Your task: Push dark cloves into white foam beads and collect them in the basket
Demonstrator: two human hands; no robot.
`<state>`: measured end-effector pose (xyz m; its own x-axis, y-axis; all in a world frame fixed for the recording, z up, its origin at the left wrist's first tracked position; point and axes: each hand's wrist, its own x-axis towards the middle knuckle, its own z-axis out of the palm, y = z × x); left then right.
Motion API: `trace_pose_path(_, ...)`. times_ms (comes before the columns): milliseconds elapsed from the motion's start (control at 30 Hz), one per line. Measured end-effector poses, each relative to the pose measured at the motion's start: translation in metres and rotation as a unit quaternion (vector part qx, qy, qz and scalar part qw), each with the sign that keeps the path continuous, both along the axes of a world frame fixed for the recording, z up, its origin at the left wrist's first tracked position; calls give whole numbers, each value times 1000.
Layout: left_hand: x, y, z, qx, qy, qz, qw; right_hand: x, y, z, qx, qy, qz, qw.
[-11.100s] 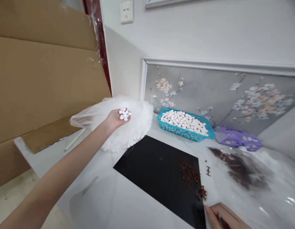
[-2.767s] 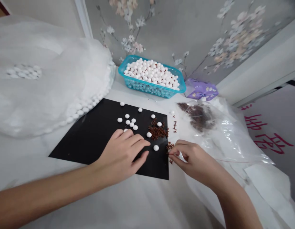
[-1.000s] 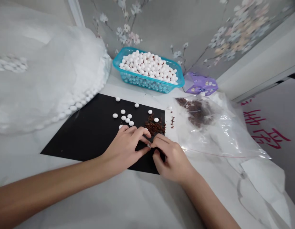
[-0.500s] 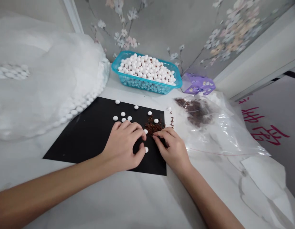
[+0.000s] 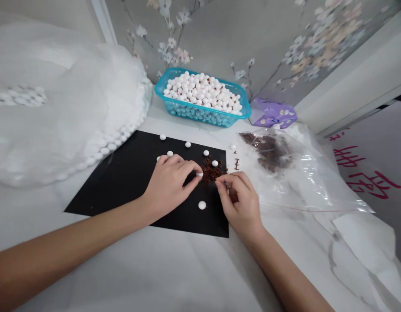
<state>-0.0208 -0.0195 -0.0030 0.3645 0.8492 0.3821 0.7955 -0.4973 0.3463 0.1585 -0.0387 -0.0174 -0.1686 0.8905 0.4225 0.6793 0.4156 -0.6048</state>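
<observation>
Pinching a white ball (image 5: 199, 174) between thumb and forefinger of the left hand (image 5: 169, 183), just beside the brown pile (image 5: 210, 174). Holding the right hand (image 5: 242, 201) narrow, with thumb and forefinger close together at the pile's near right edge; cannot tell whether gripping anything. Seeing loose balls (image 5: 202, 205) around them on a black sheet (image 5: 116, 186). Finding, beyond, a blue basket (image 5: 246, 113) heaped with balls, a white bag (image 5: 73, 112) leftward, and a clear bag (image 5: 294, 186) of brown bits (image 5: 272, 151) at right.
</observation>
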Motion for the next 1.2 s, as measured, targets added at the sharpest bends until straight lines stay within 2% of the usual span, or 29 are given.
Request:
trace_pose_path(100, 0, -5, 0, -14, -24, -80, 996, 3, -2, 1, 31, -18, 4, 999)
trace_pose_path(167, 0, -7, 0, -28, -29, -106, 994, 3, -3, 1, 44, -48, 33, 997)
trace_pose_path(267, 0, -8, -2, -52, -36, -97, 993, 3, -5, 1, 59, -95, 73, 991)
trace_pose_path(467, 0, -6, -2, -66, -40, -92, 993, 0, -5, 0, 88, -136, 101, 982)
trace_pose_path(667, 0, -6, -2, -77, -46, -87, 992, 0, -5, 1, 60, -95, 117, 987)
trace_pose_path(867, 0, -7, -2, -92, -50, -81, 991, 1, -5, 0, -2, -25, 123, 992)
trace_pose_path(1200, 1, -7, -2, -88, -65, -77, 991, 2, -5, 0, -23, -2, 162, 987)
